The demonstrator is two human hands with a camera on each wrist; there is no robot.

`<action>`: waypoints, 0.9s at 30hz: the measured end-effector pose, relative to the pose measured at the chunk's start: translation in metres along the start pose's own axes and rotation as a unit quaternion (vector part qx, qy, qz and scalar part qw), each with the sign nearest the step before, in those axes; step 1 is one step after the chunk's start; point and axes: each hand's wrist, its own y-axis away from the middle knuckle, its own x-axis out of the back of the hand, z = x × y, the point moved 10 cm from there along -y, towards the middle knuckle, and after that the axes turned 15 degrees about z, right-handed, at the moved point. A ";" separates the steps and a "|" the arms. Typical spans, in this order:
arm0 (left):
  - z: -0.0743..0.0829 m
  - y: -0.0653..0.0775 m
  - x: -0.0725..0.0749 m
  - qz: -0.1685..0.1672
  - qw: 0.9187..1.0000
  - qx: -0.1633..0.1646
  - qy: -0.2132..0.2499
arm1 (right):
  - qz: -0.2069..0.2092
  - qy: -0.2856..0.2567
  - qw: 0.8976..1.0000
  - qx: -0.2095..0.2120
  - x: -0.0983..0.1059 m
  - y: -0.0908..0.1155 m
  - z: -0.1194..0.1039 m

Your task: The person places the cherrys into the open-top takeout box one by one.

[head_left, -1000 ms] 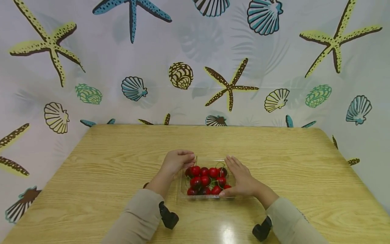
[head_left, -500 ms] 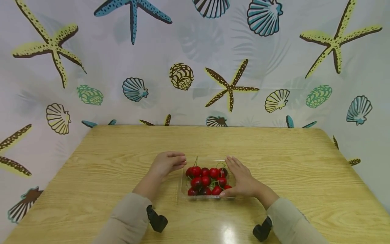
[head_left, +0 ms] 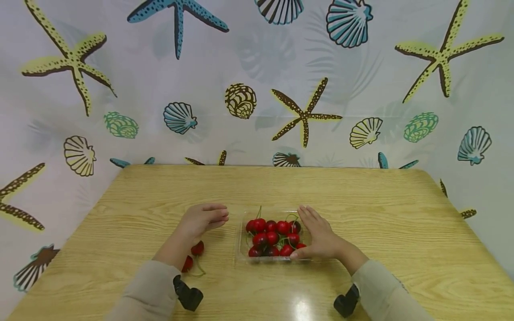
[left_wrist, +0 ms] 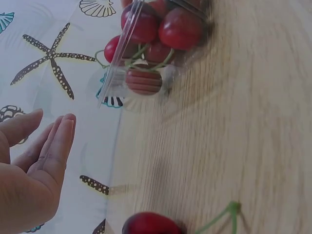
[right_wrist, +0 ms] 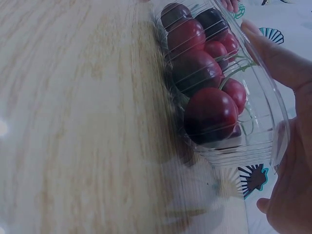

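A clear plastic punnet (head_left: 243, 254) filled with red and dark cherries (head_left: 271, 238) sits on the table. My right hand (head_left: 317, 236) holds the punnet's right end, thumb at the near edge and fingers at the far one; the right wrist view shows this hand (right_wrist: 287, 195) close along the rim. To the left, clear of the punnet, my left hand (head_left: 202, 220) holds nothing, its fingers loosely extended. Below it lie two loose cherries (head_left: 197, 248) with green stems, partly hidden by the left forearm. The left wrist view also shows a loose cherry (left_wrist: 151, 224) at the bottom edge.
The wood-grain table (head_left: 361, 200) stretches around the punnet on all sides. Behind and beside it hangs a white cloth (head_left: 257, 67) printed with starfish and shells. One long cherry stem (head_left: 259, 211) stands up at the punnet's far left.
My left hand has let go of a cherry stem at the punnet's far left corner and moved left. Loose cherries now show beneath its forearm. The right hand has stayed put.
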 end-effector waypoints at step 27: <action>-0.027 0.030 0.067 0.019 1.000 0.015 0.006 | -0.004 -0.002 1.000 -0.001 0.001 -0.001 0.000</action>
